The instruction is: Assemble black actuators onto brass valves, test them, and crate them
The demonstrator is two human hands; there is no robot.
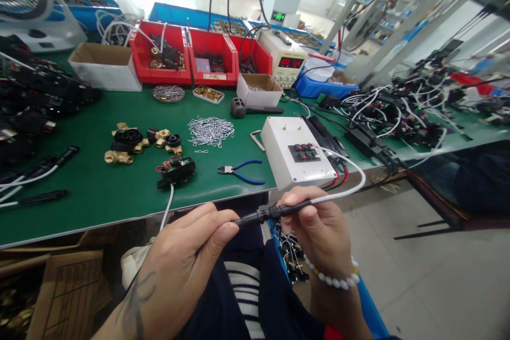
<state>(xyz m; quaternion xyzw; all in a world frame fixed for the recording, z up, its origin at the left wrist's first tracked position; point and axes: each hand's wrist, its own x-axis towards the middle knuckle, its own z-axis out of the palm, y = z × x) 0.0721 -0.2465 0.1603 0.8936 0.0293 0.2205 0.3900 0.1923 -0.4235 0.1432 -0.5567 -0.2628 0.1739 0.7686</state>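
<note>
Both my hands hold a black cable connector (266, 214) above my lap, just off the front edge of the green table (99, 191). My left hand (187, 255) pinches its left end between thumb and fingers. My right hand (319, 228), with a bead bracelet on the wrist, grips the right half, from which a white cable (350, 186) loops up to a white test box (297, 155) with red and black terminals. Near the table edge lies a small black circuit assembly (176, 170) with a white lead hanging down.
Blue-handled pliers (243, 171), a pile of metal clips (210, 131) and brass fittings (137, 142) lie on the table. Red bins (187, 56), cardboard boxes and a power supply (286, 58) stand behind. Black wired parts crowd the left and right. A blue bin (368, 303) of parts sits by my knee.
</note>
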